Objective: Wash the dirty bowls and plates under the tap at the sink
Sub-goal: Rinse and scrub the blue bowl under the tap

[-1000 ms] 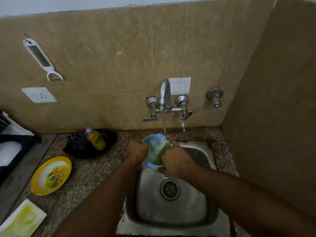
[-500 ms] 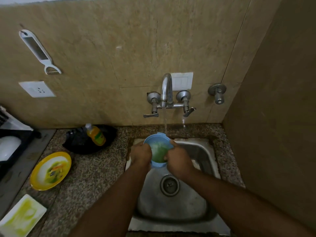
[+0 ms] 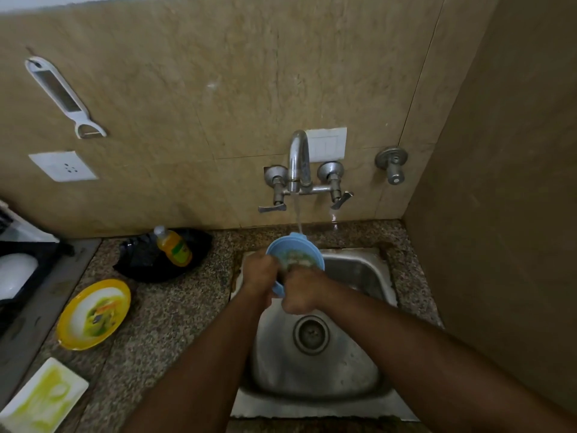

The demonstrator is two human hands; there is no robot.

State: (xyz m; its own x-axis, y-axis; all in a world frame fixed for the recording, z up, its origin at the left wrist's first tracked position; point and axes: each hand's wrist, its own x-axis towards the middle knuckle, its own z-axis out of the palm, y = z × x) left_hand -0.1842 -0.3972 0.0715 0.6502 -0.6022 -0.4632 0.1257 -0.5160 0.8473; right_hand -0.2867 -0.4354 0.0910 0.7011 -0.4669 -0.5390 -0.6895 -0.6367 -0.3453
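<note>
Nearest the camera, a white rectangular plate smeared with yellow-green residue [image 3: 42, 398] lay at the front left of the speckled granite tabletop [image 3: 175, 323], and beyond it sat a round yellow-rimmed plate with food scraps [image 3: 93, 314]. To the right, the square stainless steel sink [image 3: 315, 364] held both forearms above its drain. The left hand [image 3: 260, 278] had its grip curled round the near left rim of the light blue plastic bowl [image 3: 295, 254], and the right hand [image 3: 301, 290] was closed on the bowl's near edge, though how its fingers lay inside the bowl could not be made out. The bowl was tilted over the back of the sink, greenish residue inside, with a stream of water falling onto its far rim from the chrome wall tap [image 3: 299, 170]. Farther left, an orange dish-soap bottle [image 3: 173, 246] lay on a black bag [image 3: 162, 257] against the beige tiled wall, where a white peeler [image 3: 64, 96] hung above a white socket [image 3: 62, 166].
</note>
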